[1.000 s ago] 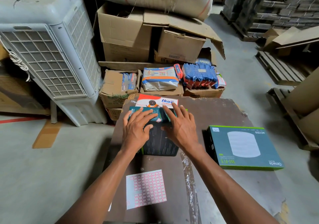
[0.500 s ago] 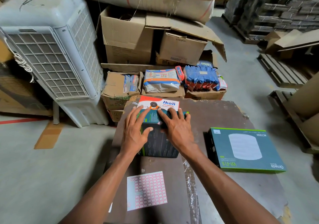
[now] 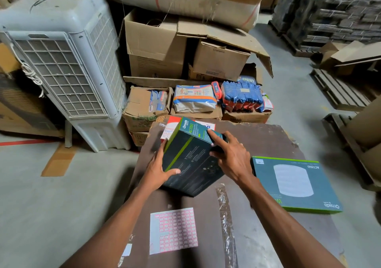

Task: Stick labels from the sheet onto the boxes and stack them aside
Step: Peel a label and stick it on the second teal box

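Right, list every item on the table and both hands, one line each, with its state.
dark box: tilted, lifted, gripped by both hands
left hand: grips the dark box's left edge
right hand: holds its right side, forefinger on top
teal box: flat on the table, face up, small white label at one corner
label sheet: flat, partly used
white and red box: lying behind the dark box
table: brown, taped

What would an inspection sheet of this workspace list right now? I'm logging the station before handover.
Surface: brown table, worn, tape strip along it.
Job's things: dark box tilted in both hands; label sheet flat near edge, partly used; green box flat at right; white-red box behind.
Clutter: nothing seen on the table.
Grippers: left hand and right hand grip the dark box.
Cables: coiled cord on air cooler.
Surroundings: cartons, pallets.
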{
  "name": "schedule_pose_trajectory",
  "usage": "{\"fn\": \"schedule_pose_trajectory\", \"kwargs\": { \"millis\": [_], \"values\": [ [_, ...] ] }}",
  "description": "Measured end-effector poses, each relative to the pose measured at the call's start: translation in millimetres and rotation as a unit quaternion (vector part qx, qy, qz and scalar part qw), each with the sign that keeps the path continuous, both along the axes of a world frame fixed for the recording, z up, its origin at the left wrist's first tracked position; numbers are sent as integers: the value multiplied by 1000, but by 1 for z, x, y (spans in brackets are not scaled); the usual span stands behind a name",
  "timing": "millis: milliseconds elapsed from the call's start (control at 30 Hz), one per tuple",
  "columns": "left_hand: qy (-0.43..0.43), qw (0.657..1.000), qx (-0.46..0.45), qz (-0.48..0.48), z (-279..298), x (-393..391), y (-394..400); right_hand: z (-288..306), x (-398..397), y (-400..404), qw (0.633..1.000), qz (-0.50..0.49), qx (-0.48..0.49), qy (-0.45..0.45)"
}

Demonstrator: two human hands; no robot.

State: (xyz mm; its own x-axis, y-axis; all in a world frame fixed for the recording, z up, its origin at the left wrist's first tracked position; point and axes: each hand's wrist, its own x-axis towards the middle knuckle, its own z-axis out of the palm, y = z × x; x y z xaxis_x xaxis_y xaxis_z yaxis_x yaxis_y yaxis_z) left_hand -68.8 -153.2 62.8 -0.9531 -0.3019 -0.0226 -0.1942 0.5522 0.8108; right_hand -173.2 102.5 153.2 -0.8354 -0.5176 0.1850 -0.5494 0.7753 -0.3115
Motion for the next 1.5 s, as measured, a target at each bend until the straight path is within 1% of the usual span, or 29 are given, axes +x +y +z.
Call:
{"fn": "schedule_pose_trajectory", "kwargs": {
  "millis": [100, 233, 333, 400, 467, 600, 700, 800, 933, 1033, 1100, 1133, 1167, 1233, 1267, 1300, 1333, 1367, 1400, 1467, 1500],
  "values": [
    [3, 1000, 6, -28, -10, -5, -13, -16, -5, 15, 998, 6, -65, -21],
    [10, 998, -39, -42, -12, -17, -22, -27, -8, 33, 989, 5, -138, -42],
    [26, 990, -135, -43, -7, -26, -13, -46, -8, 49, 982, -12, -156, -108],
    [36, 974, -215, -54, -7, -31, -7, -64, -5, 57, 977, -23, -152, -147],
    [30, 956, -286, -67, -8, -35, 0, -82, -2, 60, 969, -44, -174, -171],
    [-3, 931, -355, -85, -4, -42, 20, -109, 5, 66, 936, -72, -263, -222],
    [-13, 909, -404, -103, -7, -45, 38, -127, 16, 72, 913, -88, -307, -255],
    [-17, 896, -429, -108, -14, -46, 52, -151, 23, 77, 894, -115, -343, -264],
    [-27, 886, -447, -117, -23, -47, 70, -166, 21, 80, 887, -161, -331, -280],
    [-28, 886, -449, -111, -26, -50, 77, -164, 11, 81, 867, -177, -328, -330],
    [-26, 886, -450, -111, -29, -51, 76, -161, 4, 78, 868, -193, -328, -319],
    [-29, 887, -447, -112, -30, -51, 75, -154, 2, 75, 872, -215, -326, -293],
    [-34, 889, -443, -113, -30, -51, 75, -144, 2, 70, 882, -236, -320, -252],
    [-44, 889, -442, -113, -29, -51, 76, -113, 7, 57, 923, -241, -269, -135],
    [-46, 889, -441, -113, -28, -51, 76, -98, 10, 50, 948, -209, -222, -85],
    [-49, 891, -436, -113, -27, -51, 77, -86, 12, 41, 971, -157, -170, -52],
    [-53, 894, -430, -113, -27, -50, 77, -80, 13, 32, 988, -93, -117, -37],
    [-61, 899, -420, -113, -26, -49, 77, -79, 12, 23, 996, -36, -66, -42],
    [-67, 903, -409, -108, -26, -47, 75, -81, 12, 14, 997, 1, -17, -69],
    [-71, 915, -385, -97, -25, -45, 73, -86, 10, -3, 990, 36, 74, -116],
    [-73, 921, -371, -91, -24, -43, 72, -89, 11, -10, 986, 48, 113, -116]
  ]
}}
